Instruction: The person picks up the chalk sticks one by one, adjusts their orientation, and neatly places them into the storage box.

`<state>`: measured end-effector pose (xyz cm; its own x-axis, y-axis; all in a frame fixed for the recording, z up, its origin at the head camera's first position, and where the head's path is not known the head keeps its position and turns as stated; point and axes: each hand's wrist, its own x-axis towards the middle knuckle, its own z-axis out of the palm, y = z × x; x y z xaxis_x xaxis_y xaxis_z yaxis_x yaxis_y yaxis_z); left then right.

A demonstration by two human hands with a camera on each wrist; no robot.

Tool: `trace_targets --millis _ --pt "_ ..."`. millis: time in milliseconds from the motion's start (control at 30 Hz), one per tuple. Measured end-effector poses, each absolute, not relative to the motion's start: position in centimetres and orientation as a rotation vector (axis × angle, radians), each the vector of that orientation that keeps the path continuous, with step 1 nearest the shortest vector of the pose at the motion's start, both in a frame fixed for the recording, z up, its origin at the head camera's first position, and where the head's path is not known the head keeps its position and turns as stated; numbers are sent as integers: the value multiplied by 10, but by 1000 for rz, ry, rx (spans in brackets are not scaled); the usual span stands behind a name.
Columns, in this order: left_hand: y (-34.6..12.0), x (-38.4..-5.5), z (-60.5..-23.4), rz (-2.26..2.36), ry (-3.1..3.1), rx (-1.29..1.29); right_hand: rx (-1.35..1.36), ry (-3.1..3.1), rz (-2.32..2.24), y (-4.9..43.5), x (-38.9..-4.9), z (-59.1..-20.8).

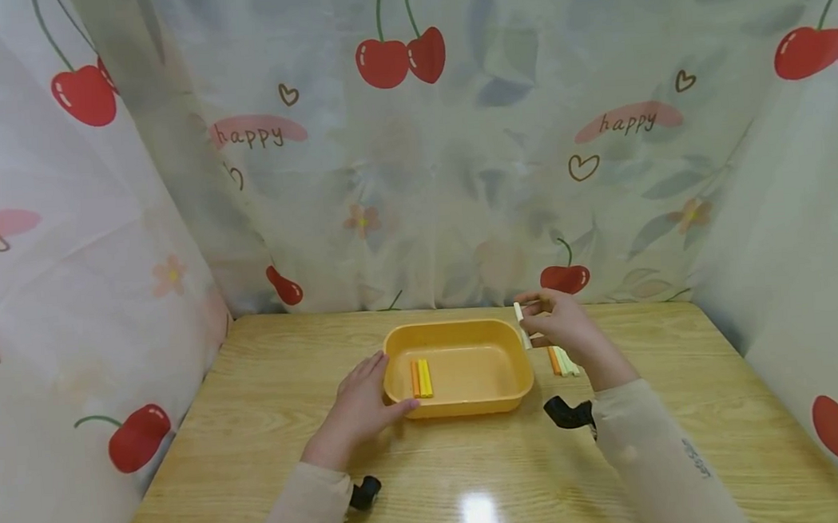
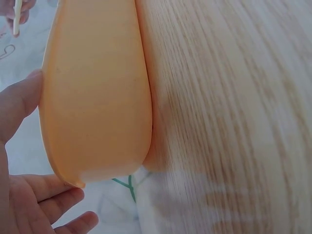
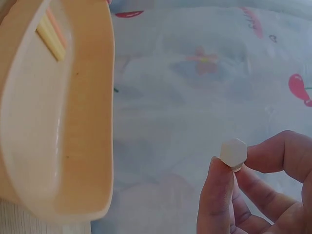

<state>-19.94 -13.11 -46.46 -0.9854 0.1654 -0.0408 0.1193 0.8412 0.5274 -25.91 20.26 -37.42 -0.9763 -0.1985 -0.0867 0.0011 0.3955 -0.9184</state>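
My right hand [image 1: 555, 321] pinches a white six-sided stick [image 3: 234, 152], which looks like chalk, between thumb and fingertips. In the head view this white stick [image 1: 522, 325] is tilted near upright by the right rim of an orange-yellow plastic basin [image 1: 471, 408]. Inside the basin, at its left, lie an orange stick [image 1: 415, 379] and yellow sticks [image 1: 424, 379] side by side. My left hand [image 1: 359, 401] rests on the basin's left front corner, its thumb on the front rim and fingers along the left end. In the left wrist view, fingertips [image 2: 78, 195] extend past the rim.
Right of the basin, partly behind my right hand, lie an orange stick [image 1: 554, 361] and several pale sticks [image 1: 566, 362] in a row. Everything stands on a wood-grain table [image 1: 256, 431]. Cherry-printed curtains [image 1: 421, 173] close in the back and sides.
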Motion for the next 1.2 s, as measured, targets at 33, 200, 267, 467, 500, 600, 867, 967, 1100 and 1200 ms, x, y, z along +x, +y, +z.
trace_targets --millis 33,200,267,467,500,600,867,967,1100,1200 --pt "-131 -199 -464 834 2932 227 -183 2460 -1626 200 -260 -374" --pt "-131 -199 -464 846 2930 230 -197 2404 -1660 186 -263 -374" --pt "-132 -199 -464 849 2929 228 -193 2379 -1673 179 -264 -375" --pt "-131 -199 -465 849 2929 229 -195 2346 -1708 160 -267 -380" --pt "-131 -199 -465 849 2929 230 -196 2342 -1716 157 -267 -381" --pt "-131 -200 -465 851 2928 229 -205 2329 -1735 149 -268 -384" --pt "-131 -199 -466 848 2930 228 -182 2304 -1754 132 -274 -400" --pt "-131 -200 -466 847 2932 224 -160 2280 -1756 125 -276 -405" --pt "-131 -201 -466 853 2933 218 -122 2222 -1778 116 -280 -412" --pt "-131 -202 -467 856 2936 223 -92 2202 -1786 110 -282 -417"
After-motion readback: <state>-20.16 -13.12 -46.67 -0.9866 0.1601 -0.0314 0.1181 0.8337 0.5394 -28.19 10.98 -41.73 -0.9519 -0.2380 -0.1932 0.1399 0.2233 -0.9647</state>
